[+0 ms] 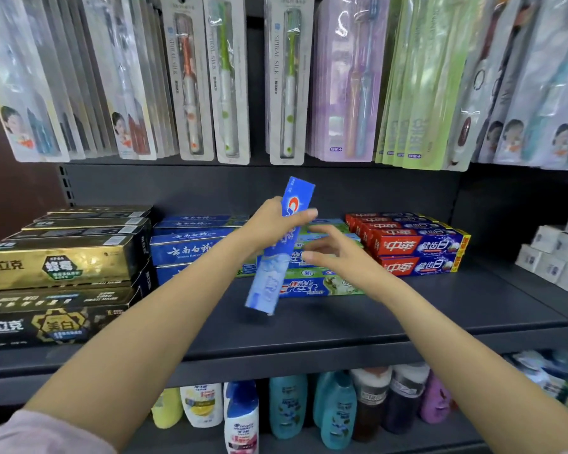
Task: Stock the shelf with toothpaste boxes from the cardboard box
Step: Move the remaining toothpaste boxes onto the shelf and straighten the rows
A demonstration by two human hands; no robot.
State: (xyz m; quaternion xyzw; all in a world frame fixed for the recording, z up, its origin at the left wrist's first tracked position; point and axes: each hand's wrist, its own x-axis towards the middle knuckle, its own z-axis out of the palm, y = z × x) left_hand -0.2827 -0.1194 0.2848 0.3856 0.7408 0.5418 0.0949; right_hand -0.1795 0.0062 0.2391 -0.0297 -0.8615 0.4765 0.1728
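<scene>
My left hand [273,224] grips a blue toothpaste box [277,253] near frame center, box tilted nearly upright over the dark shelf [341,326]; my right hand [338,253] hangs just right of it, fingers spread and loose, holding nothing. Behind them sit green Crest boxes [322,286], blue boxes [184,247] center-left, red boxes [417,247] right, gold and black boxes [59,267] far left, toothbrush packs [289,80] across the top.
</scene>
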